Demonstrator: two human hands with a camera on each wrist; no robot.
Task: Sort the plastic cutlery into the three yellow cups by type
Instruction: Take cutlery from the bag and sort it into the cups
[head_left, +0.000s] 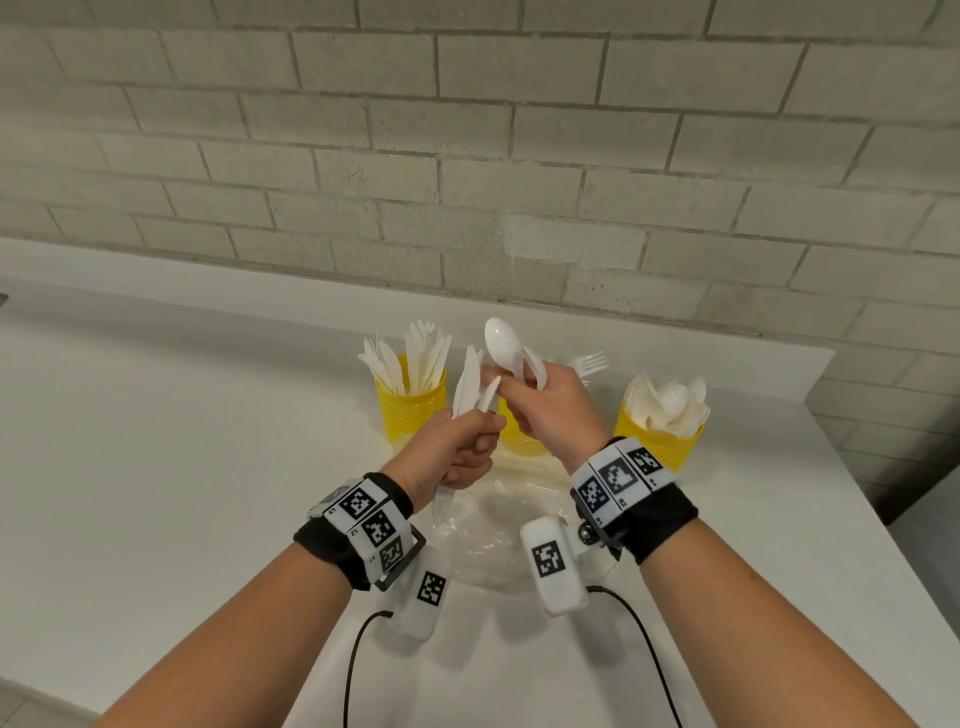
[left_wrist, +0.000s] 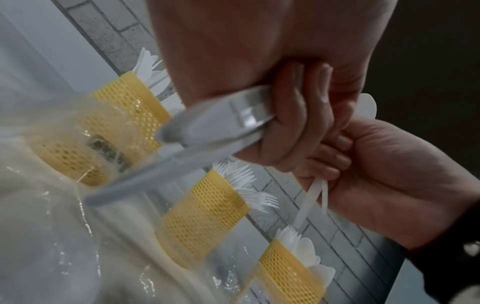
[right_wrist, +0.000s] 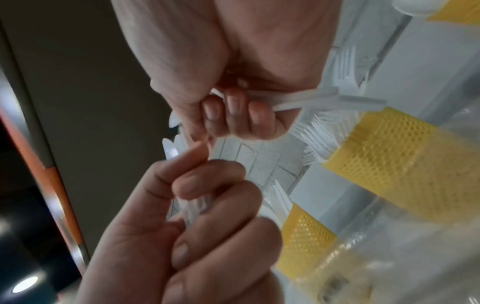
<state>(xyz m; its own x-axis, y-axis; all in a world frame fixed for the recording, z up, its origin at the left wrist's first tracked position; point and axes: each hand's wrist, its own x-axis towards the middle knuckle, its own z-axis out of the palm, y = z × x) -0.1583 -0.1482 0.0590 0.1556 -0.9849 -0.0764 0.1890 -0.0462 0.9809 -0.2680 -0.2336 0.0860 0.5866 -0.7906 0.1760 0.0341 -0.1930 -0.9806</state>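
cutlery here looks light, thin and slick, likely to flex or slip, so the stiff handles are probably the best place to grip. left hand (head_left: 457, 441) is curled round a bunch of knives (head_left: 470, 384) by their handles, just in front of the middle cup (head_left: 511, 423). right hand (head_left: 553, 405), touching the left above that cup, clenches spoons (head_left: 501, 338), bowls up. knife cup (head_left: 413, 402) stands left of the middle cup, spoon cup (head_left: 660, 434) right of it, and a crumpled clear bag (head_left: 483, 540) lies nearer the person.
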